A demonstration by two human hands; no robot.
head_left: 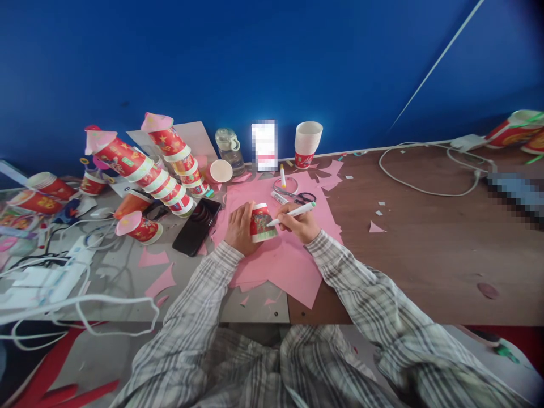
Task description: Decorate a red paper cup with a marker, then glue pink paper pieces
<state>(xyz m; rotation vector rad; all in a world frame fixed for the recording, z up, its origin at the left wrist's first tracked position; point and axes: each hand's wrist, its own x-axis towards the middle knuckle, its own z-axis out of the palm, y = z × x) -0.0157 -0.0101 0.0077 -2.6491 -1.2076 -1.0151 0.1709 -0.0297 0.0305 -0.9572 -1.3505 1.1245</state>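
My right hand (302, 225) pinches the pen (301, 209), fingers closed, its tip at the cup's (260, 221) side. My left hand (240, 228) curls round the other side. I should press softly, since the thin, round wall could dent, and turn it slowly. Under the cup lies flat pink paper (293, 272); just behind are scissors (298, 196).

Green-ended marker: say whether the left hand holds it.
No, the right hand grips the green-ended marker, while the left hand holds a red cup.
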